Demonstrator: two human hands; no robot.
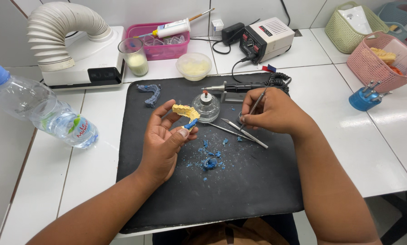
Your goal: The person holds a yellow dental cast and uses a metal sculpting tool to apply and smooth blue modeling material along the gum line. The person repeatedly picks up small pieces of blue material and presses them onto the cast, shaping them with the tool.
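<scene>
1. My left hand (167, 136), at the centre of the frame, grips the yellow dental cast (186, 111), thumb pressed on its blue wax (191, 123).
2. My right hand (271, 111), right of centre, pinches a thin metal instrument (253, 109).
3. I judge it best to brace both hands over the black mat (240, 181), carving lightly so the shavings (209, 161) fall there.

Matt black mat (258, 181), rough yellow cast (185, 111)

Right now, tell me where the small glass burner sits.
In the head view the glass burner stands on the black mat, near its far edge, between the left hand holding the yellow dental cast and the right hand.
</scene>
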